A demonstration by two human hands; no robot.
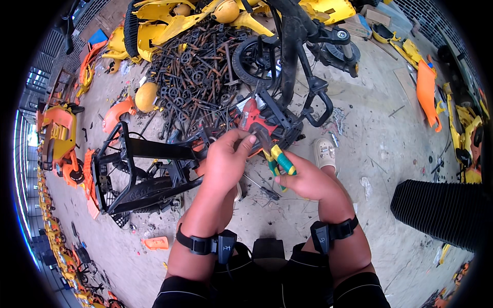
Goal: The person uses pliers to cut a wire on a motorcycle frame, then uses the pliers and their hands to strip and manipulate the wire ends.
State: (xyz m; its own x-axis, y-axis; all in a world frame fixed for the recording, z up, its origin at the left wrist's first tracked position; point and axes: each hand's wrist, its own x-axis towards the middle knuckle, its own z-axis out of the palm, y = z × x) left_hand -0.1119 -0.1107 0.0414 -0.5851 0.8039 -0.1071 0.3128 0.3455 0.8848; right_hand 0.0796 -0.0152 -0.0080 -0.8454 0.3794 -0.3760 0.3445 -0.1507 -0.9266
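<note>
My right hand (306, 178) is closed round the green and yellow handles of a pair of pliers (278, 155). The jaws point up and to the left, close to the fingertips of my left hand (226, 160). Thumb and forefinger of that hand are pinched together; what sits between them is too small or hidden to make out. Just beyond both hands, a red power tool (252, 119) lies against the black frame (280, 115) of a bike or scooter. A black metal frame with a seat-like bar (159, 149) lies on its side left of my left forearm.
A heap of rusty metal parts (197, 72) spreads ahead, beside a small wheel (250, 60). Yellow plastic covers (177, 28) lie behind it. At right stands a black ribbed basket (436, 213); an orange panel (426, 92) is farther off. My shoe (324, 153) is near the frame.
</note>
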